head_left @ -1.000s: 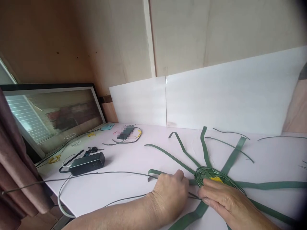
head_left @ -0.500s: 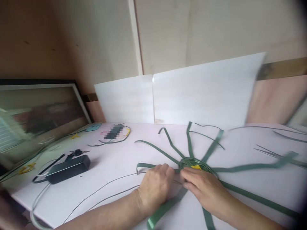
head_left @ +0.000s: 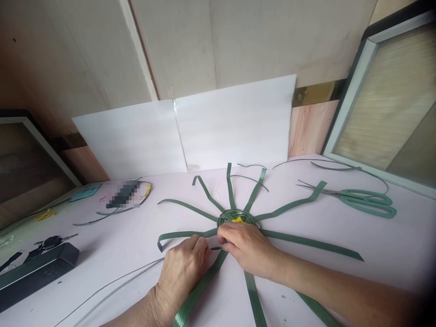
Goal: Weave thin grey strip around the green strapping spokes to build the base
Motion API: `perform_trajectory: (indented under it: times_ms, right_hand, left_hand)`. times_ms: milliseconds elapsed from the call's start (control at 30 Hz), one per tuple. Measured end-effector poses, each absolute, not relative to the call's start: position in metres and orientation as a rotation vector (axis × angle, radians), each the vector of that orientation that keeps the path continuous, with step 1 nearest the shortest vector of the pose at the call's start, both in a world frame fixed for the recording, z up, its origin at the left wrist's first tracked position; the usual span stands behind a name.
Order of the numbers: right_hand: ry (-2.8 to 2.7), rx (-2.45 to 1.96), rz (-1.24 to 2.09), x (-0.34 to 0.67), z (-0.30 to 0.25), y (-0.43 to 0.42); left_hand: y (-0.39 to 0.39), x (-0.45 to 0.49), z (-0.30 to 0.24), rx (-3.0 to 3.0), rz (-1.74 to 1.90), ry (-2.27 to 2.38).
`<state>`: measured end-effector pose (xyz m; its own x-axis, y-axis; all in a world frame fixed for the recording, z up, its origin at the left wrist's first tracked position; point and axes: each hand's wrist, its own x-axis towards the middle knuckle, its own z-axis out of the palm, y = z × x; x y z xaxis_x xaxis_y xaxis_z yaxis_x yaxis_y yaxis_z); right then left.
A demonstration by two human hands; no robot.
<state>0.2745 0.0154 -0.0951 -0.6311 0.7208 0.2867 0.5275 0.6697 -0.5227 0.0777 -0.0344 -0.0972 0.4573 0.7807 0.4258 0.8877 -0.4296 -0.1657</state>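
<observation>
A small round woven base (head_left: 223,219) of thin green strands lies on the table, with flat green plastic strips (head_left: 190,208) radiating from it. A yellow piece (head_left: 237,220) shows at its centre. My right hand (head_left: 248,245) pinches the near left rim of the weave, its fingertips covering that part. Just left of it, my left hand (head_left: 185,268) is closed around a thin green strand (head_left: 216,249), a short length of which shows between the hands. A long thin strand (head_left: 116,279) trails from behind my left hand toward the lower left.
Green-handled scissors (head_left: 366,202) lie at the right. On the left are a black box (head_left: 41,270), keys (head_left: 51,243) and a blurred-out dark object (head_left: 123,194). White boards (head_left: 235,127) lean against the wall. A framed panel (head_left: 388,104) stands at the right.
My view has swung to the right, bringing the scissors and right-hand frame into sight. Both hands remain at the near left rim of the weave, still closed.
</observation>
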Motion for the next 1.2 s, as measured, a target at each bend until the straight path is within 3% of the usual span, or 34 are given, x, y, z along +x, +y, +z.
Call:
perform_trajectory:
  times_ms: [933, 1100, 1200]
  right_hand:
    - [-2.508, -1.207, 0.285, 0.272, -0.09, 0.02]
    - [-2.65, -1.028, 0.27, 0.273, -0.083, 0.043]
    - [-2.709, -0.866, 0.467, 0.269, -0.076, 0.065]
  left_hand:
    - [-0.029, 0.077, -0.104, -2.574, -0.617, -1.436]
    - [-0.03, 0.079, -0.101, -2.599, -0.476, -1.478]
    - [-0.03, 0.08, -0.101, -2.604, -0.437, -1.476]
